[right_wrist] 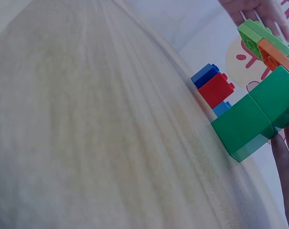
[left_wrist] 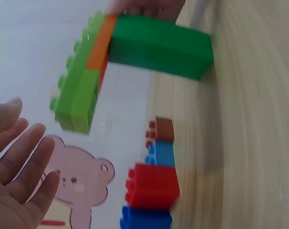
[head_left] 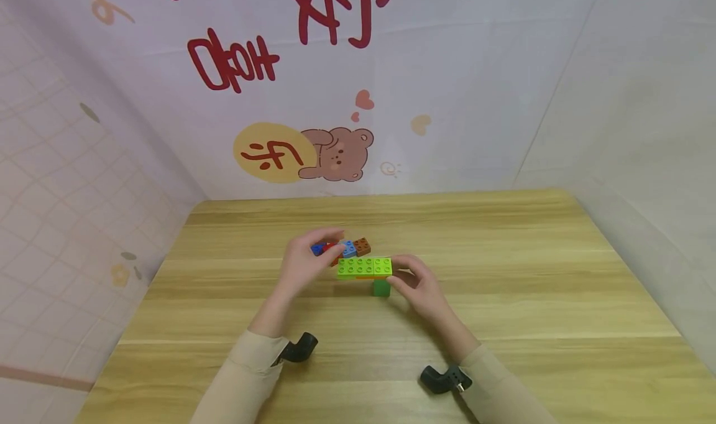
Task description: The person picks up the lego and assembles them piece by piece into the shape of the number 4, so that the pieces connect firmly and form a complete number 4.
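Observation:
A toy-brick structure stands in the head view. Lime green bricks (head_left: 363,267) lie across its top and jut out to the left. Beneath them is an orange brick (left_wrist: 101,42), carried on a column of dark green bricks (left_wrist: 159,47). My right hand (head_left: 423,292) grips the structure's right end between thumb and fingers; part of those fingers is hidden behind the bricks in the right wrist view. Just past the overhanging left end, my left hand (head_left: 302,259) is held with loosely bent fingers, apart from the bricks in the left wrist view (left_wrist: 23,176).
Behind the structure, a row of loose bricks sits on the wooden table (head_left: 358,368): dark blue (left_wrist: 147,218), red (left_wrist: 156,186), light blue (left_wrist: 162,153) and brown (head_left: 362,245). A white printed cloth (head_left: 475,88) hangs at the table's back edge.

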A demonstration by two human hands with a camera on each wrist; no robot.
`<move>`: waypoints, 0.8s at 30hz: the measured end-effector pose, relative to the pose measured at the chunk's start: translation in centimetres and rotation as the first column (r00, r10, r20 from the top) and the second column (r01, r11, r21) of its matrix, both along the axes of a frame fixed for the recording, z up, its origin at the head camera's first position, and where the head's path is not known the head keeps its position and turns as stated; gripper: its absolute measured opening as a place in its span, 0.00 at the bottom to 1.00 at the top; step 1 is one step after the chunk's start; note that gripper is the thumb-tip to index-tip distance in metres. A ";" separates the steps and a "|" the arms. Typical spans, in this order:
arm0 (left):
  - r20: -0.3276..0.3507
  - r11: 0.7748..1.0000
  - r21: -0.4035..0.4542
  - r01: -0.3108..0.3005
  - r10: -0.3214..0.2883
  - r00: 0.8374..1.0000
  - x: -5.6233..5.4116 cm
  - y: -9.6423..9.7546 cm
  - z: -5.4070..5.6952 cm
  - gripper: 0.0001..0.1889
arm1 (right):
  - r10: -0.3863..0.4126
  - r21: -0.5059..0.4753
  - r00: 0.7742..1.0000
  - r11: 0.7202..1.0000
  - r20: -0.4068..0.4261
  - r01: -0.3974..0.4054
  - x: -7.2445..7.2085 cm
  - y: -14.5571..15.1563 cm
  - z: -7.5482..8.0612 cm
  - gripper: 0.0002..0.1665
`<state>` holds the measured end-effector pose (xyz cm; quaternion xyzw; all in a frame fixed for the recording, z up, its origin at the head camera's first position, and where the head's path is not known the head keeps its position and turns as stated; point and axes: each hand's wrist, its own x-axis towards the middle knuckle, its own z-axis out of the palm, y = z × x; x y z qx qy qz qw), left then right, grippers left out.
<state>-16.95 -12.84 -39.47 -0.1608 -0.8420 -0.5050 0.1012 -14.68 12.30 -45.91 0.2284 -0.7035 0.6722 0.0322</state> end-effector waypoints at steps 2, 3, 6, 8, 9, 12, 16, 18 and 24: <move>0.015 1.000 0.006 -0.020 0.020 1.000 -0.2 -0.5 -0.2 0.15 | -0.002 0.000 1.000 1.000 0.004 0.002 0.0 0.0 0.0 0.18; 0.023 1.000 0.004 -0.029 0.029 0.999 -0.3 -0.7 -0.3 0.16 | -0.002 -0.001 1.000 1.000 0.004 0.002 0.1 0.0 0.0 0.18; 0.052 0.998 -0.010 -0.062 0.062 0.997 -0.6 -1.3 -0.7 0.16 | -0.004 0.002 1.000 1.000 0.008 0.004 0.1 0.0 0.1 0.18; 0.063 0.997 -0.020 -0.080 0.081 0.995 -0.8 -1.7 -1.0 0.16 | -0.005 0.006 1.000 1.000 0.008 0.005 0.2 0.0 0.2 0.18; 0.066 0.996 -0.025 -0.088 0.089 0.994 -0.9 -1.8 -1.2 0.16 | -0.005 0.008 1.000 1.000 0.006 0.005 0.2 0.0 0.2 0.18; 0.059 0.994 -0.025 -0.105 0.106 0.993 -1.2 -2.2 -1.6 0.16 | -0.008 0.011 1.000 1.000 0.010 0.008 0.2 0.1 0.1 0.18; 0.043 0.993 -0.029 -0.117 0.118 0.992 -1.6 -2.5 -2.2 0.16 | -0.011 0.011 1.000 1.000 0.016 0.011 -0.2 0.2 -0.5 0.18; 0.051 0.992 -0.043 -0.117 0.120 0.992 -1.9 -2.8 -2.4 0.17 | -0.014 0.010 1.000 1.000 0.017 0.013 -0.5 0.3 -1.3 0.19; 0.137 0.989 -0.125 -0.076 0.093 0.986 -2.8 -3.6 -3.2 0.25 | -0.016 0.011 1.000 1.000 0.013 0.016 -1.1 0.4 -2.7 0.20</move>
